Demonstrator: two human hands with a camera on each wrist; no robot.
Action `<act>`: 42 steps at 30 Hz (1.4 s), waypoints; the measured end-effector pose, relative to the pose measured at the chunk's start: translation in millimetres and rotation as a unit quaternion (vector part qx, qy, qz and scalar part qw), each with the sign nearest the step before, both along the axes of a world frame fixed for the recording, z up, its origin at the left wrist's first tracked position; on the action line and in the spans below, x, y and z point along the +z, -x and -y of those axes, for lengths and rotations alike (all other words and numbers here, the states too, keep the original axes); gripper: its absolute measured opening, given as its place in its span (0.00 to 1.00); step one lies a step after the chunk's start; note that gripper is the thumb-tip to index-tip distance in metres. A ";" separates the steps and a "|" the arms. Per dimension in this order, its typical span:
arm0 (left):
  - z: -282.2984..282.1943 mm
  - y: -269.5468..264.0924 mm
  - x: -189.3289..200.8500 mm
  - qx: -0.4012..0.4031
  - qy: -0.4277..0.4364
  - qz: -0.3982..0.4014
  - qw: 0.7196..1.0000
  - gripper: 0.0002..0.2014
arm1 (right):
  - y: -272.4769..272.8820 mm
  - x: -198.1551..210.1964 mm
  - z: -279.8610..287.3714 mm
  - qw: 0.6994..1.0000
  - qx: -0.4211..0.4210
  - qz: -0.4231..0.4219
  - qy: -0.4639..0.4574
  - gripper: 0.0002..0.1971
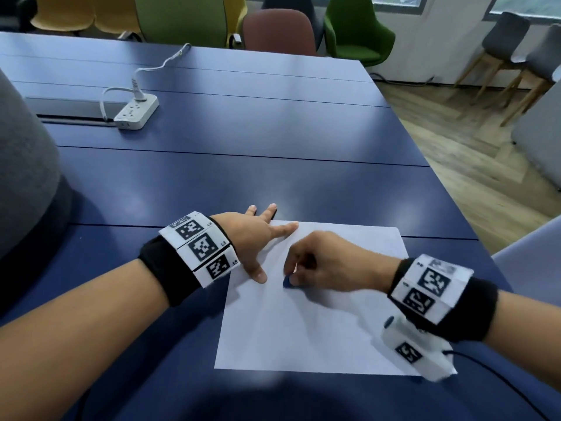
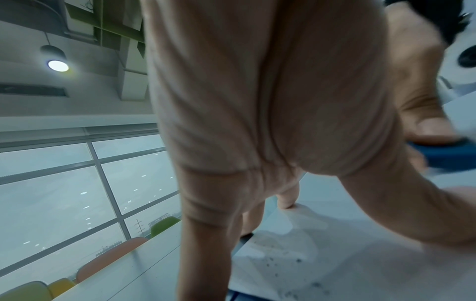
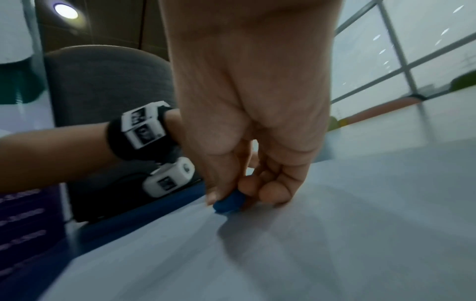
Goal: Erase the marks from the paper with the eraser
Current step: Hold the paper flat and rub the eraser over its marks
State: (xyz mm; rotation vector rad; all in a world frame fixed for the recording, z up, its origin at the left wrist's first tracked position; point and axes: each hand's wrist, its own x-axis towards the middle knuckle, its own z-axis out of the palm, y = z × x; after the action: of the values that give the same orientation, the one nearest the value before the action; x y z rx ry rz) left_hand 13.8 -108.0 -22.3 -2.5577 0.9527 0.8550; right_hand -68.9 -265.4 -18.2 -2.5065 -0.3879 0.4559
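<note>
A white sheet of paper (image 1: 312, 329) lies on the blue table (image 1: 243, 132) in front of me. My left hand (image 1: 258, 238) is spread flat, its thumb and forefinger pressing the paper's upper left corner while its other fingers rest on the table. My right hand (image 1: 306, 262) pinches a small blue eraser (image 1: 287, 282) between thumb and fingers, its tip touching the paper near the left edge. In the right wrist view the eraser (image 3: 228, 203) sits against the sheet (image 3: 335, 244). Dark crumbs (image 2: 283, 262) speckle the paper in the left wrist view. No marks show in the head view.
A white power strip (image 1: 136, 112) with a plugged-in cable lies far left on the table beside a grey cable tray lid (image 1: 69, 107). A grey chair back (image 1: 24, 165) stands at my left. Coloured chairs (image 1: 355, 28) line the table's far edge.
</note>
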 end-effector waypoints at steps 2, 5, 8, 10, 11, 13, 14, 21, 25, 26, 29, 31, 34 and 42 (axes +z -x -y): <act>-0.4 0.0 1.7 0.001 0.002 -0.002 1.000 0.59 | -21.6 0.7 11.5 0.998 -0.058 0.038 0.011 0.02; -0.3 1.3 3.7 0.000 0.001 -0.001 1.000 0.59 | -25.0 -1.2 15.2 0.994 -0.094 0.052 0.000 0.03; 0.0 2.5 4.0 -0.004 -0.003 0.004 1.000 0.58 | -0.1 -2.0 2.0 1.000 -0.021 0.014 -0.003 0.02; 0.0 3.2 5.0 -0.007 -0.004 0.008 1.000 0.58 | -5.6 1.9 2.1 1.000 -0.011 0.016 0.010 0.02; -0.2 3.0 5.5 -0.010 -0.003 0.008 1.000 0.58 | -15.8 2.3 5.0 0.999 -0.030 0.030 0.017 0.02; 0.0 2.4 5.9 -0.010 -0.001 0.004 1.000 0.57 | -31.9 1.4 8.9 0.995 -0.072 0.058 0.025 0.04; 0.1 2.1 5.5 -0.009 0.000 0.003 1.000 0.57 | -33.6 -0.9 7.8 0.994 -0.081 0.064 0.017 0.04; -0.7 0.5 1.0 -0.012 0.004 0.008 1.000 0.58 | -9.8 -6.6 -12.0 0.999 0.010 0.032 0.000 0.04; -1.5 1.0 4.1 -0.012 0.009 -0.001 1.000 0.58 | -11.6 -5.7 -2.6 0.996 -0.042 0.082 -0.001 0.05; -1.9 1.1 5.1 -0.012 0.006 0.001 1.000 0.58 | -1.7 -6.6 -5.3 0.998 -0.015 0.062 -0.004 0.05; -0.8 2.1 7.3 -0.007 0.003 0.000 1.000 0.58 | 27.1 -6.5 -9.9 0.999 0.036 0.025 -0.002 0.06; -1.1 1.7 8.9 -0.006 0.008 0.000 1.000 0.58 | 36.6 -0.6 0.9 0.999 -0.005 0.054 -0.004 0.07; -4.0 1.5 12.0 -0.012 0.013 0.011 1.000 0.58 | 64.0 7.3 34.0 0.985 -0.102 0.136 -0.014 0.01; -3.8 -0.2 11.4 -0.033 0.001 0.026 0.999 0.58 | 144.8 -33.1 63.9 0.984 -0.160 0.077 -0.004 0.14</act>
State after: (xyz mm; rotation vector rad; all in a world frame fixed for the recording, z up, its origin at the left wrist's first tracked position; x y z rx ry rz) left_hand 14.0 -104.2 -10.9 -2.5228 1.0170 0.7655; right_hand -213.7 -329.4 -51.3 -2.5422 -0.0395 0.1323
